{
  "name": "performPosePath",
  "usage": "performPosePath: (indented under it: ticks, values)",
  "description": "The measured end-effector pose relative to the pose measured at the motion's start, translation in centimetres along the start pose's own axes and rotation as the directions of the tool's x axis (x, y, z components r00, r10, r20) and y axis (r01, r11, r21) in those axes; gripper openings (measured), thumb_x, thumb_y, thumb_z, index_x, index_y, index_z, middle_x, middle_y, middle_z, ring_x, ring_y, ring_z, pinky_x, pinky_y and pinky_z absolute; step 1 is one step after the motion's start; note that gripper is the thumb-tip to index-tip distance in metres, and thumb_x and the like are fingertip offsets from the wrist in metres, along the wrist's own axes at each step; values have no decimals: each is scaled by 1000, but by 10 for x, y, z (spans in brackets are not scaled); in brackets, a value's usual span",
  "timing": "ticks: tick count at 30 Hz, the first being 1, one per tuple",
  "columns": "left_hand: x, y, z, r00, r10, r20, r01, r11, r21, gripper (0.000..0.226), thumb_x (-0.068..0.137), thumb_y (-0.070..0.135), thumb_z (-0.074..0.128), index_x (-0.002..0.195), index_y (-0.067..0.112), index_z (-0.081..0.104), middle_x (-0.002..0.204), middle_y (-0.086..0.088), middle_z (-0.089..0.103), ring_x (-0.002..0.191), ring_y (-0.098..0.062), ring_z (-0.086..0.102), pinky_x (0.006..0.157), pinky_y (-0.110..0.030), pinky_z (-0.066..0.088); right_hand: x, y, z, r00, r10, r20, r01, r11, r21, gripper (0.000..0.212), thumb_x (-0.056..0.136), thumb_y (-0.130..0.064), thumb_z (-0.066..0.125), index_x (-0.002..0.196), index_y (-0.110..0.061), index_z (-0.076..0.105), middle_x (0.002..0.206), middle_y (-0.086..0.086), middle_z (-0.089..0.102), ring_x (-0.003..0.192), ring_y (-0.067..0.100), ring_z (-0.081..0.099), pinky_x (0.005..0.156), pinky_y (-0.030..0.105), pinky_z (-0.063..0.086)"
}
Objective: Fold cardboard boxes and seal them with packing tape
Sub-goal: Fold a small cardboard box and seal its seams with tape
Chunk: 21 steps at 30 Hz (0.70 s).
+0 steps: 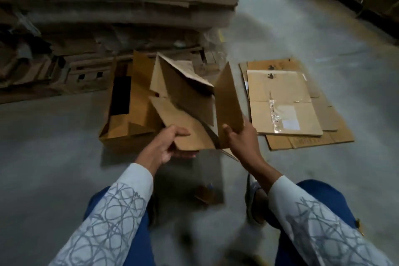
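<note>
Patterned white sleeves (112,218) are reaching forward over knees in blue trousers (323,192). The left hand (166,147) is gripping the near flap of a half-opened cardboard box (190,101), thumb on top and fingers beneath. The right hand (239,138) is grasping the box's upright right flap. The box is hanging above the concrete floor (54,136), in front of an open carton (121,136). Flattened cardboard sheets (285,103) are lying to the right.

Dim light falls on a grey concrete floor (54,147) (smooth, faintly mottled).
</note>
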<state>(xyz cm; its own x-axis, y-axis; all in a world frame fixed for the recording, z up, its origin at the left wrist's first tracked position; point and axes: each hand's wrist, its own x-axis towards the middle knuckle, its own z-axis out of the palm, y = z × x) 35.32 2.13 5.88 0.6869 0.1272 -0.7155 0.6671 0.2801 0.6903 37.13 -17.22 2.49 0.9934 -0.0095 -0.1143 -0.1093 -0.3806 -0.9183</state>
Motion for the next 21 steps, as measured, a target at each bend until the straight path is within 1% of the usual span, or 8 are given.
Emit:
performPosePath:
  ticks: [2,5,9,12,15,17,19,21]
  values:
    - [38,7,14,1000,-28,-7,28,1000,11,10,93,1,59,102,5,60,103,-17,64,90,-32,66,58,-39,63,26,14,8,1000,16,-2,-16,1000,-21,38,100,-24,61,137,-22,53,119,-2,63,103,19,63,79,37,60]
    - [70,15,32,998,-41,-41,44,997,65,11,93,-4,54,90,4,60,91,-15,64,83,-27,65,61,-35,63,55,31,8,994,111,-12,-110,992,70,44,98,-28,63,140,-23,51,123,2,65,108,23,67,86,50,61]
    - [84,12,38,999,-25,-43,31,988,148,13,91,0,64,99,9,60,104,-13,66,95,-27,65,86,-40,58,58,50,3,976,215,-23,-210,966,149,53,96,-33,68,143,-23,45,130,5,61,110,28,67,78,50,63]
    - [94,7,36,997,17,-71,-5,986,165,20,90,-2,65,105,9,58,103,-10,64,95,-25,63,84,-40,56,53,66,-3,968,241,74,-249,958,142,71,93,-38,70,152,-29,30,131,7,59,93,23,74,68,45,64]
    - [101,2,26,984,79,-158,-43,975,217,43,88,-5,65,127,8,54,113,-10,64,108,-29,62,74,-34,53,56,68,-18,963,245,111,-254,964,75,95,91,-41,72,155,-49,2,133,9,55,87,22,75,70,48,64]
    - [101,-1,18,981,74,-180,-27,968,250,52,90,-4,62,138,10,47,125,-11,59,117,-30,56,85,-38,51,62,66,-28,950,257,174,-269,962,45,107,83,-46,78,151,-56,-4,134,14,56,83,23,76,71,49,64]
    - [101,-4,9,976,73,-206,-21,969,247,53,91,-3,62,140,11,46,130,-12,58,122,-32,54,100,-49,49,68,63,-37,925,254,281,-233,967,-106,108,73,-55,81,153,-53,9,136,11,55,88,22,75,73,44,64]
    - [101,-7,1,968,82,-237,-26,972,232,52,90,-3,65,137,12,48,128,-12,60,120,-32,56,102,-56,48,71,62,-40,881,253,400,-82,914,-398,99,68,-59,83,151,-44,33,145,6,46,105,19,67,82,35,60]
